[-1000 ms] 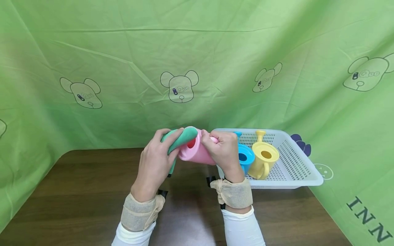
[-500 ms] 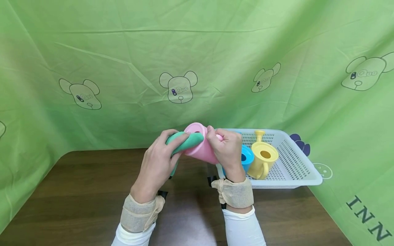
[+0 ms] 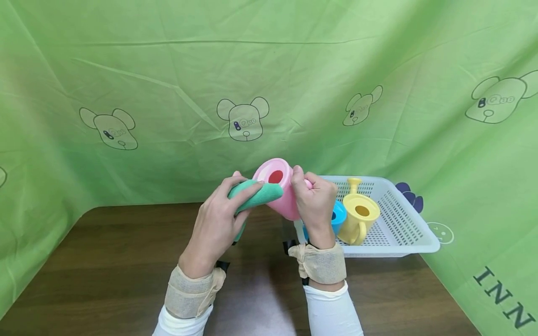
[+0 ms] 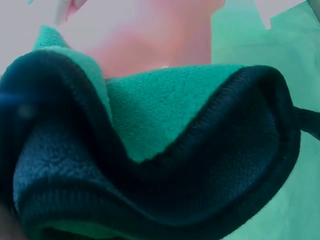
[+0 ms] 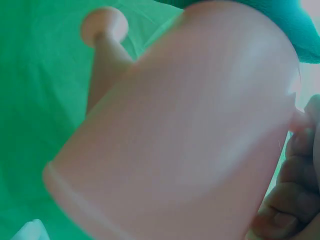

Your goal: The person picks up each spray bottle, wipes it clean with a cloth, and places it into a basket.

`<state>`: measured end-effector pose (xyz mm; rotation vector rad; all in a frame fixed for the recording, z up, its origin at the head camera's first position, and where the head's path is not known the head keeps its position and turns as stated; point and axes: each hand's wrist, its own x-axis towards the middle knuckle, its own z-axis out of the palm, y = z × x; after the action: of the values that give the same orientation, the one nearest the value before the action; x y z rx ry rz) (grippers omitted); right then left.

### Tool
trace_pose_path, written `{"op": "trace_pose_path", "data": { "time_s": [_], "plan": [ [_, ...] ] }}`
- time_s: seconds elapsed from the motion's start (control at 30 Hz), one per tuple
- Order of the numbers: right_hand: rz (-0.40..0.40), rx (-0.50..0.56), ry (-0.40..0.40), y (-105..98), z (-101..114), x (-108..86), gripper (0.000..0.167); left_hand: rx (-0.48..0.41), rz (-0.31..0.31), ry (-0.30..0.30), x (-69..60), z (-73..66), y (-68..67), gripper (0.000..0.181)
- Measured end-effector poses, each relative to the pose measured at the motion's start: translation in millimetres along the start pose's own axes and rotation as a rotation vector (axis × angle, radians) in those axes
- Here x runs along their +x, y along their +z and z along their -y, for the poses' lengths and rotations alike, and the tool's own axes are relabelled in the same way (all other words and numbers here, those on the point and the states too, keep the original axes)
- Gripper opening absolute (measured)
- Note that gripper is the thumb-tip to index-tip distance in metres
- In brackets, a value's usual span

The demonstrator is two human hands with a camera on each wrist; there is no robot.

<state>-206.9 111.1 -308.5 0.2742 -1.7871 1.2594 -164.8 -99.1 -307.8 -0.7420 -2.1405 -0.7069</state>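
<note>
Above the table, my right hand (image 3: 316, 200) grips the handle of a pink toy watering can (image 3: 288, 201), tilted so that its top hole shows. A folded green cloth (image 3: 262, 194) is held in my left hand (image 3: 215, 221), fingers over it and thumb below, against the can's top rim. In the left wrist view the cloth (image 4: 155, 105) hangs in folds with dark edging, the pink body behind it. The right wrist view has the can's smooth side (image 5: 185, 130), its round-tipped spout (image 5: 107, 70) and my curled fingers (image 5: 292, 200) at the handle.
To the right stands a white plastic basket (image 3: 414, 247) with perforated walls. Inside it are a yellow watering can (image 3: 355, 226) and a blue one (image 3: 339, 215), partly behind my right hand. A green printed curtain (image 3: 176, 154) borders the brown wooden table (image 3: 126, 261).
The pink watering can has risen, shifted right and turned, so its top hole shows more fully. My left hand has slid slightly right with the cloth along the rim.
</note>
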Motion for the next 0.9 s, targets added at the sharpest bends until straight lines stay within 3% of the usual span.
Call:
{"op": "trace_pose_path", "data": {
  "time_s": [0.4,0.73,0.9],
  "plan": [
    [-0.188,0.136,0.108,7.0,9.4,-0.9,0.064,0.010,-0.086,-0.042,1.5,-2.5,2.2,0.054],
    [-0.210,0.528,0.207,12.1,14.5,0.7,0.073,-0.004,-0.086,-0.050,2.1,-3.6,3.4,0.056],
    [-0.221,0.767,0.253,13.1,17.2,2.6,0.064,-0.006,-0.079,-0.066,1.6,-3.4,3.1,0.055]
  ]
}}
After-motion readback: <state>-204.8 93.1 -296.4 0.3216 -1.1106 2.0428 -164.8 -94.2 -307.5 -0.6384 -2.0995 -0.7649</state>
